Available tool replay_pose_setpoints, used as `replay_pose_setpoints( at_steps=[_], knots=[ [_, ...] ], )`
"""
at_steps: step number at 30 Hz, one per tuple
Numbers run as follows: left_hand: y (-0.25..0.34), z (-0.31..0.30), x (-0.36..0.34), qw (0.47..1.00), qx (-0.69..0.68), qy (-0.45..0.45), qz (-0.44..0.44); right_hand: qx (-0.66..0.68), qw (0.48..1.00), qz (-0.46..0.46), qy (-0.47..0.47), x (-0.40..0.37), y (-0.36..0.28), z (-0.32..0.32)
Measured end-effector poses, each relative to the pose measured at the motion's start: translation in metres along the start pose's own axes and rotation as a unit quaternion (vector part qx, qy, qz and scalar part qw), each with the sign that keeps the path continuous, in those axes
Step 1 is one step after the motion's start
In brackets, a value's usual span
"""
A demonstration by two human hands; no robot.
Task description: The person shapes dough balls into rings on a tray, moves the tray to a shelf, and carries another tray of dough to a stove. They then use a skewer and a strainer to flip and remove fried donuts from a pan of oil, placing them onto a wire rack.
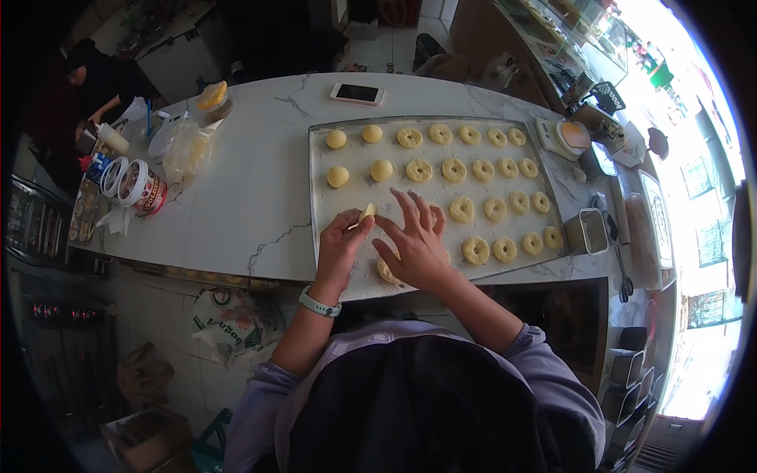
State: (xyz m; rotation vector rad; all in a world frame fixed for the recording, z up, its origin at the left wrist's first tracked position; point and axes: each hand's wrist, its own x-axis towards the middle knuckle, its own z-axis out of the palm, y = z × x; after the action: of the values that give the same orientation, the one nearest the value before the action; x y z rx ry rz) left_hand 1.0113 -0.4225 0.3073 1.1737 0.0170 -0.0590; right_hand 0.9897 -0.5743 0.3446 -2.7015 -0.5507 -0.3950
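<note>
Above the tray (356, 154), near its left edge, the left hand (341, 240) pinched a dough piece (368, 210); the right hand (420, 248) spread open just beside it, any contact unclear.

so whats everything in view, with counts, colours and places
worktop: one, veined white, across the middle
tray: one, pale, on the worktop
dough balls: four, yellow, tray's far left
dough rings: at least eighteen, pale yellow, across the tray
dough piece: one, pale yellow, above the tray
phone: one, white edged, beyond the tray
labelled tub: one, red and white, worktop's left
jar: one, yellow-topped, worktop's far left
metal tin: one, silver, right of the tray
stacked tins: several, grey, lower right
plastic bag: one, white and green, below worktop
cardboard box: one, brown, lower left
other person: one, dark clothing, upper left
watch: one, pale green, left wrist
left hand: one, bare, pinching dough piece
right hand: one, bare, over tray
</note>
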Motion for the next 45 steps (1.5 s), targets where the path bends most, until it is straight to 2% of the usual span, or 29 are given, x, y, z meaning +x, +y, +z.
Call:
replay_pose_setpoints(
  at_steps=[3, 6, 7, 8, 10, 11, 12, 14, 17, 20, 23, 24, 26, 29, 32, 36, 39, 42, 45],
  knots=[
    [0.001, -0.008, 0.001, 0.997, -0.009, -0.027, -0.073, 0.053, 0.998, -0.011, 0.034, 0.001, -0.004, -0.002],
    [0.005, -0.013, 0.006, 0.995, -0.03, -0.021, -0.095, 0.077, 0.995, -0.05, -0.023, -0.001, 0.0, 0.003],
    [0.006, -0.012, 0.005, 0.995, -0.033, -0.032, -0.084, 0.077, 0.996, -0.051, 0.016, 0.0, 0.001, 0.001],
    [0.007, -0.011, 0.004, 0.996, -0.037, -0.042, -0.073, 0.192, 0.981, -0.007, 0.025, 0.003, 0.003, 0.002],
    [0.009, -0.01, 0.002, 0.994, -0.044, -0.066, -0.07, 0.412, 0.906, 0.083, 0.042, 0.009, 0.01, 0.008],
    [0.008, -0.01, 0.0, 0.993, -0.048, -0.08, -0.079, 0.564, 0.816, 0.121, 0.044, 0.012, 0.009, 0.013],
    [0.008, -0.009, -0.001, 0.99, -0.052, -0.096, -0.087, 0.537, 0.834, 0.125, 0.009, 0.013, 0.013, 0.01],
    [0.007, -0.005, 0.0, 0.996, -0.023, -0.064, -0.059, 0.479, 0.866, 0.128, -0.062, 0.018, 0.018, -0.003],
    [0.009, 0.0, 0.0, 0.999, -0.038, -0.027, -0.027, 0.43, 0.9, 0.065, -0.032, 0.018, 0.02, -0.003],
    [0.011, 0.003, -0.001, 0.997, -0.076, -0.007, -0.024, 0.524, 0.839, 0.132, -0.057, 0.021, 0.024, -0.011],
    [0.019, 0.007, -0.004, 0.99, -0.106, -0.039, -0.08, 0.54, 0.828, 0.149, -0.011, 0.024, 0.027, -0.008],
    [0.022, 0.007, -0.005, 0.986, -0.112, -0.057, -0.107, 0.541, 0.827, 0.146, -0.033, 0.022, 0.026, -0.009],
    [0.014, -0.004, -0.002, 0.99, -0.102, -0.033, -0.088, 0.544, 0.824, 0.139, -0.075, 0.017, 0.022, -0.009],
    [0.019, -0.001, -0.003, 0.989, -0.105, -0.039, -0.094, 0.589, 0.783, 0.188, -0.066, 0.021, 0.03, -0.023],
    [0.02, 0.002, -0.004, 0.99, -0.076, -0.061, -0.099, 0.58, 0.8, 0.143, -0.059, 0.019, 0.021, -0.021],
    [0.021, -0.006, -0.002, 0.993, -0.07, -0.041, -0.088, 0.599, 0.775, 0.186, -0.069, 0.016, 0.027, -0.029],
    [0.023, -0.002, -0.003, 0.979, -0.089, -0.1, -0.156, 0.589, 0.788, 0.172, -0.056, 0.017, 0.019, -0.032],
    [0.023, -0.003, -0.005, 0.991, -0.065, -0.064, -0.099, 0.579, 0.791, 0.174, -0.092, 0.013, 0.018, -0.034],
    [0.029, -0.002, -0.008, 0.988, -0.071, -0.076, -0.114, 0.574, 0.794, 0.193, -0.053, 0.017, 0.02, -0.037]
  ],
)
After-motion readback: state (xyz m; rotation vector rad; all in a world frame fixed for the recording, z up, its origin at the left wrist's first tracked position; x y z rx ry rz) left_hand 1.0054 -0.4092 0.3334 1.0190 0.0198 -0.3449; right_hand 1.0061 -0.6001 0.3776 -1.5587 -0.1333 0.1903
